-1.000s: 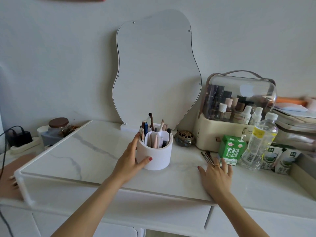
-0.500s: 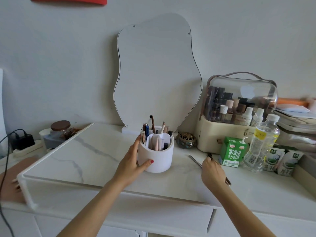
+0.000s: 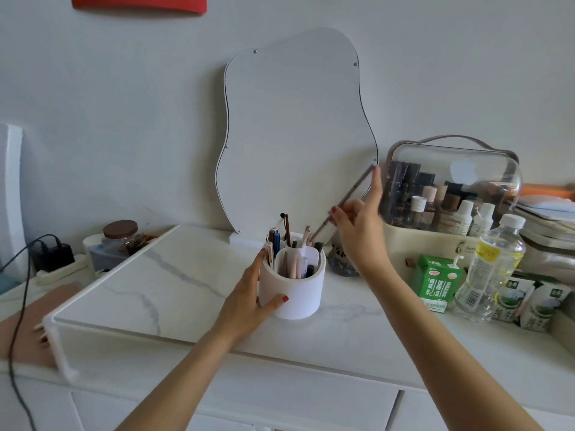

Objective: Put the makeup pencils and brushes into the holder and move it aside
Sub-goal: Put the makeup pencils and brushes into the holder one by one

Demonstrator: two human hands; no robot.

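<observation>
The white holder (image 3: 292, 284) sits in the middle of the frame, with the left hand (image 3: 249, 297) wrapped around its side. Just above it, the right hand (image 3: 357, 225) pinches a thin pencil (image 3: 345, 200), tip pointing down. The pencil looks light, stiff and slippery, so hold it near the middle.

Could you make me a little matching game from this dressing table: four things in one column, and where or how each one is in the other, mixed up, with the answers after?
Things
1. white holder
2. slim brush
3. green carton
4. brown-lidded jar

Places or states
A. standing beside the clear water bottle
B. gripped at its side by the left hand
C. at the far left, by the wall
D. held tilted in the air by the right hand, lower tip toward the holder

Pairs: 1-B, 2-D, 3-A, 4-C
</observation>
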